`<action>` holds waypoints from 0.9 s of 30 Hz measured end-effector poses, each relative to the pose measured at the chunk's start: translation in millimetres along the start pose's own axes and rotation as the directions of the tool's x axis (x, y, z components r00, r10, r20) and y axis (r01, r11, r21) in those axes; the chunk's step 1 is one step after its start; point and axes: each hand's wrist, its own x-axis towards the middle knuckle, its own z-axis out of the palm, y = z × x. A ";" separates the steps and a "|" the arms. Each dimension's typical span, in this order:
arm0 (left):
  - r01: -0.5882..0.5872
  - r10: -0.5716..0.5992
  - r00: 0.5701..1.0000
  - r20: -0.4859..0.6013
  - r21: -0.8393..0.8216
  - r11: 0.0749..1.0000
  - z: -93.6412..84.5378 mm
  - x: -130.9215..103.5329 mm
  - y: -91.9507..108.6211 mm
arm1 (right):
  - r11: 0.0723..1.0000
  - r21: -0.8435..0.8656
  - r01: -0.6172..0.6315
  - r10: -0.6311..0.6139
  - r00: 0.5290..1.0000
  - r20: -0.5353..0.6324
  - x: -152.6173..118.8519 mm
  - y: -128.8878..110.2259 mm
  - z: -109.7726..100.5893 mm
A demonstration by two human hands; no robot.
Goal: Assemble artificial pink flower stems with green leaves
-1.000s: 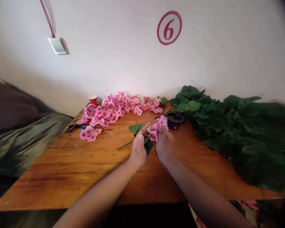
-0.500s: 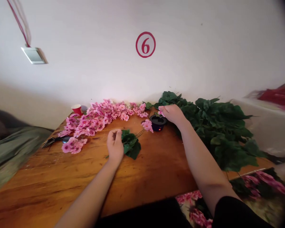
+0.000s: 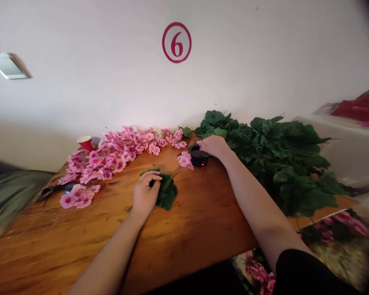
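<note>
My left hand (image 3: 145, 193) is closed at the edge of a small bunch of green artificial leaves (image 3: 168, 194), its fingers curled over them just above the table. From this bunch thin stems run up and right to a pink artificial flower (image 3: 185, 160). Pinched in my right hand (image 3: 217, 147) is another small pink flower (image 3: 200, 144), mostly covered by the fingers. It sits right over a small round black pot (image 3: 198, 161) with a lit red light on its front. Whether the flower touches what is inside the pot, I cannot tell.
Pink artificial flowers (image 3: 110, 153) lie heaped on the wooden table (image 3: 184, 229) at the back left, beside a red paper cup (image 3: 86, 144). Green leaves (image 3: 264, 159) fill the right side. More pink flowers (image 3: 260, 272) show below the front edge. A wall stands behind.
The view has shifted slightly right. My left fingers have gone from an upright pinch to lying curled over the leaves. My right hand has lowered the flower closer to the pot.
</note>
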 end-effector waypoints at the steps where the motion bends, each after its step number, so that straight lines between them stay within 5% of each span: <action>1: 0.002 -0.002 1.000 -0.001 0.003 1.000 0.2 0.2 0.1 | 1.000 -0.016 0.004 -0.004 1.000 0.004 1.0 -0.2 2.9; 10: -0.008 0.008 1.000 0.007 0.007 1.000 -1.1 0.3 6.4 | 0.998 -0.062 -0.018 0.018 1.000 0.005 4.9 -6.6 11.1; 20: -0.091 0.091 0.996 0.013 0.046 0.995 -1.1 -0.9 12.2 | 0.995 0.084 -0.052 0.056 0.997 -0.044 -4.6 -7.9 -12.2; 27: -0.332 0.269 0.910 0.314 0.168 0.928 -10.3 2.1 17.7 | 0.988 0.110 -0.107 0.119 0.986 -0.113 -10.4 -6.8 -24.1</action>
